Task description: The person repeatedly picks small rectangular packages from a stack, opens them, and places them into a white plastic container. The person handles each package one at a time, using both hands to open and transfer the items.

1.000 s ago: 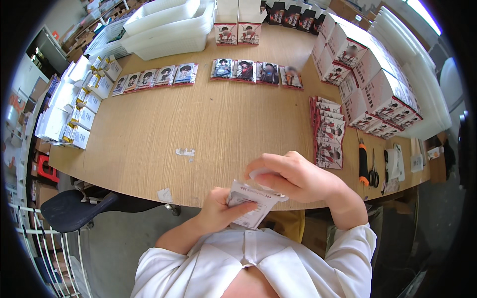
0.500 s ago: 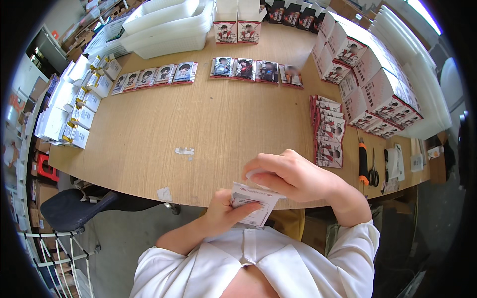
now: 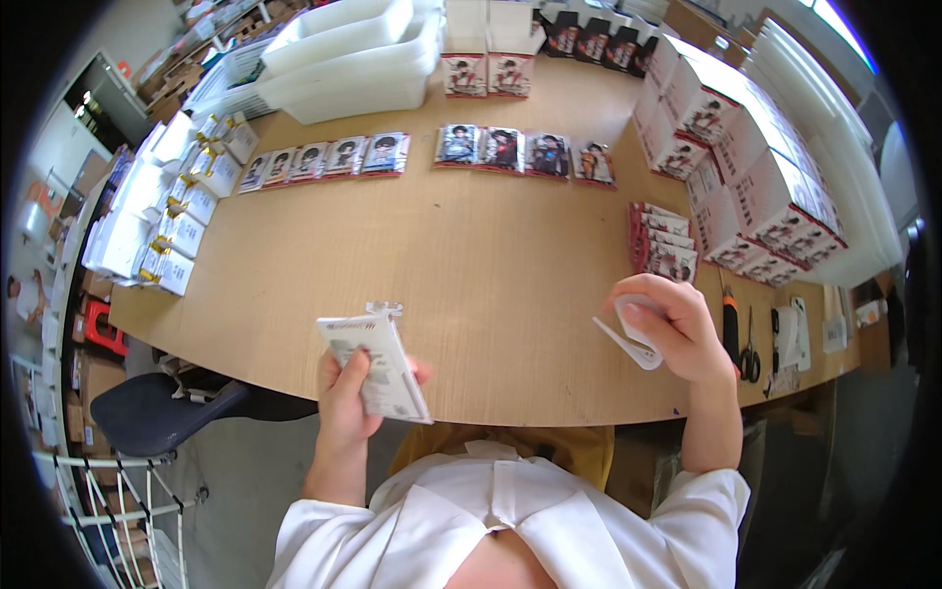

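Observation:
In my left hand [image 3: 343, 401] is a white card packet [image 3: 396, 381], back side up, with the thumb across its face and the fingers behind. It is tilted above the table's near edge. My right hand [image 3: 689, 332] is closed around a flat white letter opener [image 3: 636, 346], whose slotted end points toward the near left. Beyond that hand lies an overlapping pile of red and white card packets [image 3: 672, 261]. My two hands are well apart, and the opener does not touch the packet.
Card packets lie in a left row [image 3: 329, 159] and a right row [image 3: 525, 152]. White boxes [image 3: 780, 196] are stacked on the right, more white cartons [image 3: 177, 236] on the left. White bins [image 3: 343, 83] stand at the back. Scissors [image 3: 750, 359] and an orange-black tool [image 3: 730, 329] lie at right.
My hands have separated: the left moved left with the packet, the right moved right with the letter opener, away from the packet's top edge. The view has shifted slightly.

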### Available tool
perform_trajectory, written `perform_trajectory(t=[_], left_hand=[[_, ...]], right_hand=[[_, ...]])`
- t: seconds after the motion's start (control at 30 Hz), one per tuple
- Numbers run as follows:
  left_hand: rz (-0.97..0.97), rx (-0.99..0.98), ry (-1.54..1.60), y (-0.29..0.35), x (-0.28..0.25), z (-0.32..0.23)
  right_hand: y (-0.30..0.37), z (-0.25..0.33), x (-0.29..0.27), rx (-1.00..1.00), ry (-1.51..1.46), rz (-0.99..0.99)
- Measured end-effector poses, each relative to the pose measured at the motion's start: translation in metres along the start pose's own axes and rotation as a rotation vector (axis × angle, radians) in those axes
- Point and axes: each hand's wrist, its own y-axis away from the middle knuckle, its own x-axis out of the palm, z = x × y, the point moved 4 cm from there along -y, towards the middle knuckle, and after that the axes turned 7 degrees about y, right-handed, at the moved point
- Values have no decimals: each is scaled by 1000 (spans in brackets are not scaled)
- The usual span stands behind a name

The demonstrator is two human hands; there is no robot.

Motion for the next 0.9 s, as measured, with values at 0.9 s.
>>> perform_trajectory(t=[0.9], left_hand=[[-32, 122, -527, -14, 32, 31]], right_hand=[[-7, 52, 68, -71, -20, 4]])
